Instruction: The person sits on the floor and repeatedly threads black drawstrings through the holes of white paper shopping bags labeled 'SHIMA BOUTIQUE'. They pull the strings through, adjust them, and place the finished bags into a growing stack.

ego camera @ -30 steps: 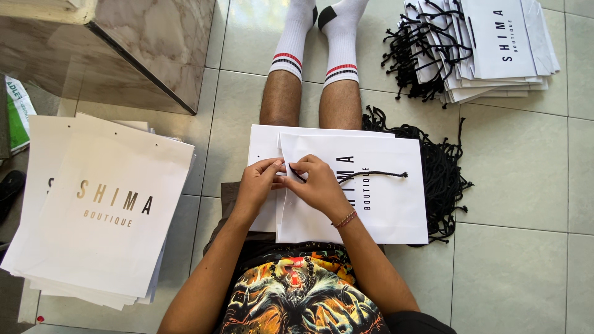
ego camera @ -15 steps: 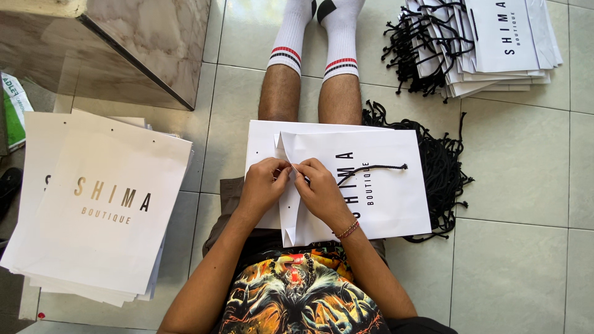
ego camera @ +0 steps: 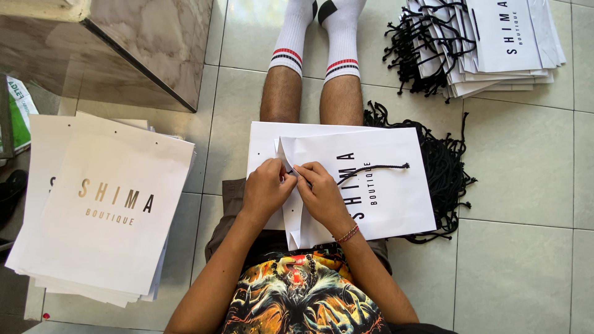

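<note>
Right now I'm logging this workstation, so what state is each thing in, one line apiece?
Left hand: pinching the bag's top edge.
Right hand: pinching the black cord at the same edge.
White paper bag: flat on the lap, mouth slightly open.
Black cord: one end lying loose across the bag.
Left stack of bags: flat, no handles.
Far stack of bags: flat, cords fitted.
Pile of cords: loose on the floor.
</note>
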